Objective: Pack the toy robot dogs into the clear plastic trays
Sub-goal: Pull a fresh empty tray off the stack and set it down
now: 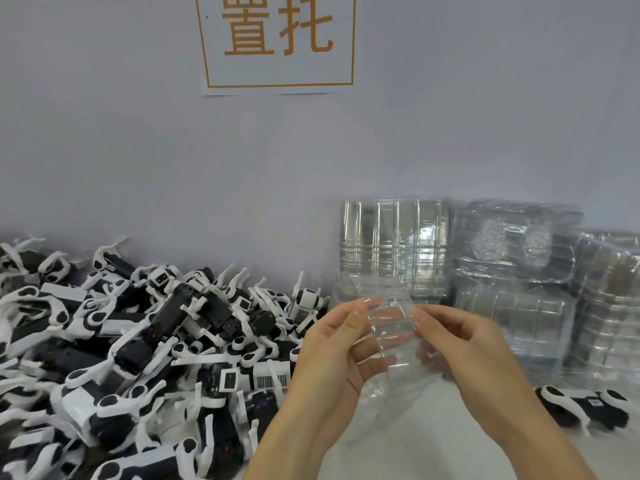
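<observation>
A: Risk?
B: Clear tray (384, 327), thin and flexible, could buckle or slip; left hand (332, 344) and right hand (460, 344) pinch only its top edge, above the table.
A: Appearance?
B: Transparent, glossy; moulding probably shallow, blurred. Toy dogs (138, 341) heaped left; tray stacks (512, 271) behind.

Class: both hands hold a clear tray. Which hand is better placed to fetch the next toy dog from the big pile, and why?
Left. The left hand is right next to the big pile of toy dogs, while the right hand is on the side of the tray stacks; it could keep the clear tray.
</observation>
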Tool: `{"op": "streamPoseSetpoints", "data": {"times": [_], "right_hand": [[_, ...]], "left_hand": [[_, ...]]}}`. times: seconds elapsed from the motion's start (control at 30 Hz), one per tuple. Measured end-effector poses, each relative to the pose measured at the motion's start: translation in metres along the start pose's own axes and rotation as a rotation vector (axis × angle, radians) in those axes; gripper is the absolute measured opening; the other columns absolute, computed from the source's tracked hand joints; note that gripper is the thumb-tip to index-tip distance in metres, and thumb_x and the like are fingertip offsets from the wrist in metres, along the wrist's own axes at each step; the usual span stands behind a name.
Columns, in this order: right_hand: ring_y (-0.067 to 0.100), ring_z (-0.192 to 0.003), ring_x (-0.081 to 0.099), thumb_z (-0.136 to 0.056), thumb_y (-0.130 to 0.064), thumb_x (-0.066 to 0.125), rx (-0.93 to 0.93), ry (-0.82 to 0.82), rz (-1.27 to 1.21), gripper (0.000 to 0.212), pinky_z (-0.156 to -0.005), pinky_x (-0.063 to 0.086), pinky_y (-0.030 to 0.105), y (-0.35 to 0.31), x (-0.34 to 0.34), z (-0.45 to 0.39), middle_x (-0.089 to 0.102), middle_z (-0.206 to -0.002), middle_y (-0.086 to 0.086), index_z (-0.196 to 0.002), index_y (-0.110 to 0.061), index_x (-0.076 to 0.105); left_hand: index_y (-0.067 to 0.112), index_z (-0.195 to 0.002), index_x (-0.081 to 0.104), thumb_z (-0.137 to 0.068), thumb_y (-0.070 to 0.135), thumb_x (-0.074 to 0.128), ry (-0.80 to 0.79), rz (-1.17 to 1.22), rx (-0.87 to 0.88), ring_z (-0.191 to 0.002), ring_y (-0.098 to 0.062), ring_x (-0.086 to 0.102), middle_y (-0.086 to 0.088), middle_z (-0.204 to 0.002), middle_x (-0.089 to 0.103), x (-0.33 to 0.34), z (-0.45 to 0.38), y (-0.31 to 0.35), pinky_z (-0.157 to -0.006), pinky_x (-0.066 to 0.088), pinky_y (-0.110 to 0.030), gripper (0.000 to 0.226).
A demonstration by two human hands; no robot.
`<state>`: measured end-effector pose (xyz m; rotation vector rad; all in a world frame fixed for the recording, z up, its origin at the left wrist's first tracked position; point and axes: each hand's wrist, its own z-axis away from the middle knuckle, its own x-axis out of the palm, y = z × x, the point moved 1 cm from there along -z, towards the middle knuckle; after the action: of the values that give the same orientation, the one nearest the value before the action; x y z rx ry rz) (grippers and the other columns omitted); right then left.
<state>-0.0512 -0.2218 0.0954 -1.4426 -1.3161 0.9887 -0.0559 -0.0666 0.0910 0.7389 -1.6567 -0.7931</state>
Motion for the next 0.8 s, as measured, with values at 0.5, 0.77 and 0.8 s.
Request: {"op": "streamPoseSetpoints", "data": {"times": [0.5, 0.77, 0.8], "right_hand": [[0.001, -0.054, 0.058, -0.088, -0.029, 0.072, -0.040, 0.064, -0.013, 0.010, -0.050, 0.046, 0.013, 0.003, 0.007, 0.000, 0.068, -0.065, -0.007, -0.085, -0.027, 0.081], [0.005, -0.054, 0.055, -0.085, -0.030, 0.074, -0.097, 0.083, -0.012, 0.009, -0.048, 0.046, 0.012, -0.007, 0.005, 0.003, 0.065, -0.064, -0.001, -0.081, -0.037, 0.078], [0.006, -0.054, 0.054, -0.083, -0.032, 0.075, -0.100, 0.073, -0.027, 0.005, -0.050, 0.047, 0.013, -0.007, 0.005, 0.003, 0.063, -0.063, -0.002, -0.082, -0.035, 0.078]], "left_hand": [[0.007, -0.091, 0.076, -0.093, 0.015, 0.065, 0.096, -0.221, 0.058, -0.063, -0.023, 0.070, -0.011, -0.094, 0.077, -0.010, -0.004, 0.007, -0.043, 0.046, -0.024, 0.014], [0.007, -0.094, 0.079, -0.077, 0.021, 0.065, 0.053, -0.148, -0.020, -0.084, -0.026, 0.071, -0.023, -0.107, 0.074, -0.015, -0.004, 0.008, -0.050, 0.050, -0.023, 0.026], [0.010, -0.091, 0.081, -0.077, 0.022, 0.065, 0.038, -0.132, -0.020, -0.084, -0.024, 0.071, -0.022, -0.107, 0.074, -0.015, -0.005, 0.008, -0.050, 0.050, -0.023, 0.024]]}}
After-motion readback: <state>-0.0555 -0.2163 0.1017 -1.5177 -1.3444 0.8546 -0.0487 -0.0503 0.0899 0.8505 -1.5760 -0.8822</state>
